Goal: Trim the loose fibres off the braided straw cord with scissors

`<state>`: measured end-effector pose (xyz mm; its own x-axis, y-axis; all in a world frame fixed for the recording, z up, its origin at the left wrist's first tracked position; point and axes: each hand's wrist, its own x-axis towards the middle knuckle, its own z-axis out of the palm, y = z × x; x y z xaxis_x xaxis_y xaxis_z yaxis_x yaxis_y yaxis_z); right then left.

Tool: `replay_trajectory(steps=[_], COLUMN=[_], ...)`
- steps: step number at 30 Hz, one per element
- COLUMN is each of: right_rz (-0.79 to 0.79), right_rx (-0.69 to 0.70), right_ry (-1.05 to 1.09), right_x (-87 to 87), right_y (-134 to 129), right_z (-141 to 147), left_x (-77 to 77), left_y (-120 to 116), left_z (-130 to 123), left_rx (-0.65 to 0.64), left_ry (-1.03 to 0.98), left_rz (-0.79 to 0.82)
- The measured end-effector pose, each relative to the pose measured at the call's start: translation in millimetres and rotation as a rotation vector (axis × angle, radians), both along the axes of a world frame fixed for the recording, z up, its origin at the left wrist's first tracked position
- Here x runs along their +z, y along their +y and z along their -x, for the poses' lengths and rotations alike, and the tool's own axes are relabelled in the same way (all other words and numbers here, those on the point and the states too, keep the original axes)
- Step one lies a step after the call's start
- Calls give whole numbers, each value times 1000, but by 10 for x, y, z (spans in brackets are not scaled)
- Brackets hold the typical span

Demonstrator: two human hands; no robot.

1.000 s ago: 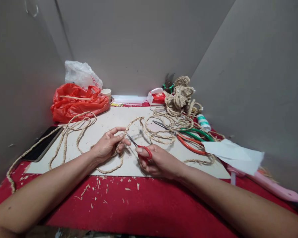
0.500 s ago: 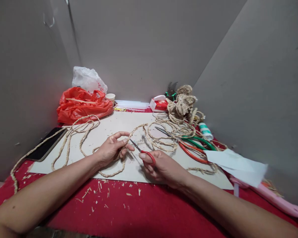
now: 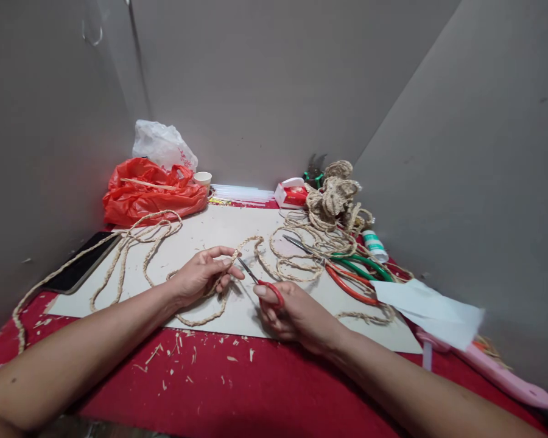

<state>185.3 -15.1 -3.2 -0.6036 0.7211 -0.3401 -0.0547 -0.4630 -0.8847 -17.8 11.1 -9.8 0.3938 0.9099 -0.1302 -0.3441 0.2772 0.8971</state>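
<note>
Between the thumb and fingers of my left hand [image 3: 205, 272] is a braided straw rope [image 3: 249, 239], pinched above the board. My right hand [image 3: 296, 313] grips small scissors by their red handles [image 3: 274, 293]. The scissor tips touch or nearly touch the rope beside my left fingertips; I cannot tell if the blades are round a strand. From my left hand the rope runs right into loose coils [image 3: 296, 275], and more loops [image 3: 123, 267] lie to the left.
A pale board [image 3: 201, 225] lies on the red cloth [image 3: 237, 395], strewn with straw scraps. Large shears with orange and green handles [image 3: 351, 286], white paper [image 3: 432, 313] and a pink tool [image 3: 506, 377] sit right. A phone [image 3: 75, 267] and red bag [image 3: 150, 198] are left.
The rope to the right of my left hand has sagged slightly and curves more. Both hands keep nearly the same hold; the whole view has shifted a little.
</note>
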Motion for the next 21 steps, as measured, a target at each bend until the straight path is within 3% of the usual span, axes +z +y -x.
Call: replay_trajectory(steps=[9,21], right_rz=[-6,-96], right_rx=[-21,0], right_ry=[12,8], right_x=[-5,-38], right_y=[-27,9], right_z=[12,-4], left_x=[-33,53], left_y=[-26,-6], left_z=[40,22], left_rx=[-33,-4], left_ry=[-18,-1], left_rz=[-15,-10])
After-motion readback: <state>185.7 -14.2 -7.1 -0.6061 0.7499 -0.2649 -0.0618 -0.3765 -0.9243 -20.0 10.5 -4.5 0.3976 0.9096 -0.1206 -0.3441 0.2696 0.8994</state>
